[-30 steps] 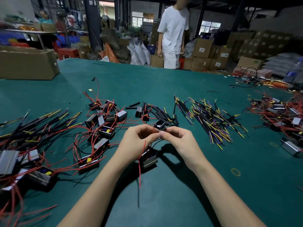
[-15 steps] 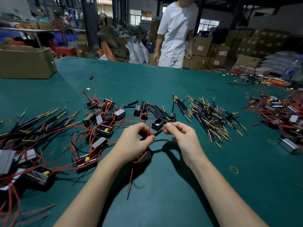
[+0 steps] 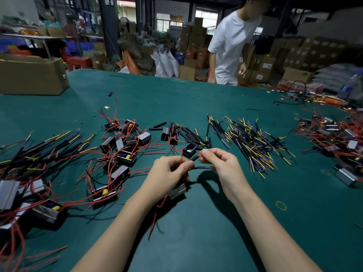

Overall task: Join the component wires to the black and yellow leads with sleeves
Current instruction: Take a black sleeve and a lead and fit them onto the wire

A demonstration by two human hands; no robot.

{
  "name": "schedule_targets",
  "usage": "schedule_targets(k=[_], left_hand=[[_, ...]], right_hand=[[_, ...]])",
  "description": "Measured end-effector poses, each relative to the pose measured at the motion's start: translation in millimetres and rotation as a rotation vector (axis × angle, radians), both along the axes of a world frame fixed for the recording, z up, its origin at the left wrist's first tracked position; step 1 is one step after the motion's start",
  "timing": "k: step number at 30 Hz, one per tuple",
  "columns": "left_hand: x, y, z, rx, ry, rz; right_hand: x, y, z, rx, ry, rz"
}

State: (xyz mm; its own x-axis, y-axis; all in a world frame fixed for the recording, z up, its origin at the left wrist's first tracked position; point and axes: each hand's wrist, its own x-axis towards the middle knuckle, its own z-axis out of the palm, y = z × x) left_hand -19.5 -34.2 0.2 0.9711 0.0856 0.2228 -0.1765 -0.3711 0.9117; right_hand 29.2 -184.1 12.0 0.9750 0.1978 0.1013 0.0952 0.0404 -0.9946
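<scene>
My left hand (image 3: 169, 173) grips a small black component (image 3: 177, 191) that hangs under its palm, with red wires (image 3: 155, 218) trailing down toward me. Its fingertips pinch one end of a short black sleeve (image 3: 194, 158). My right hand (image 3: 220, 163) pinches a red wire end at the sleeve's other end, just above the green table (image 3: 216, 222). A thin black lead (image 3: 200, 168) runs between the two hands. The pile of black and yellow leads (image 3: 253, 146) lies to the right of my hands.
Components with red wires (image 3: 119, 154) lie left of my hands, and more black leads (image 3: 39, 148) lie at the far left. Another heap of components (image 3: 337, 138) fills the right edge. A cardboard box (image 3: 33, 75) stands at the back left. A person in white (image 3: 231, 46) stands behind the table.
My hands have drawn slightly apart and the black sleeve now shows between the fingertips. The person behind the table has moved to the right and leans over.
</scene>
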Motion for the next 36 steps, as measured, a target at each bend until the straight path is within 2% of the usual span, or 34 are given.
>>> schedule_targets(k=[3, 6, 8, 11, 13, 21, 22, 23, 27, 29, 32, 36], left_hand=[[-1, 2, 0, -0.044, 0.018, 0.037], [-2, 4, -1, -0.077, 0.032, 0.042], [-1, 4, -3, -0.082, 0.032, 0.037], [2, 3, -5, -0.107, 0.016, 0.027], [4, 2, -6, -0.129, -0.002, 0.035], [10, 4, -8, -0.159, 0.001, 0.119], [11, 5, -9, -0.157, 0.003, 0.123], [11, 5, -9, -0.153, 0.004, 0.127], [11, 5, -10, -0.163, 0.000, 0.147], [10, 5, -10, -0.181, -0.007, 0.161], [11, 4, -9, -0.187, -0.020, 0.193], [9, 5, -7, -0.169, -0.054, 0.237]], right_hand=[[10, -5, 8, -0.045, 0.037, -0.009], [39, -13, 20, -0.020, 0.091, -0.179], [64, -15, 20, -0.235, 0.050, -0.283], [95, -6, 13, -0.622, 0.001, -0.306], [109, 0, 8, -0.800, -0.011, -0.316], [134, 16, 12, -1.127, 0.059, -0.280], [132, 16, 16, -1.088, 0.063, -0.274], [128, 13, 19, -0.948, 0.075, -0.248], [80, -6, 27, 0.017, 0.309, -0.054], [54, -16, 25, 0.244, 0.332, -0.008], [25, -27, 20, 0.309, 0.250, -0.024], [2, -25, 10, 0.133, 0.022, -0.084]])
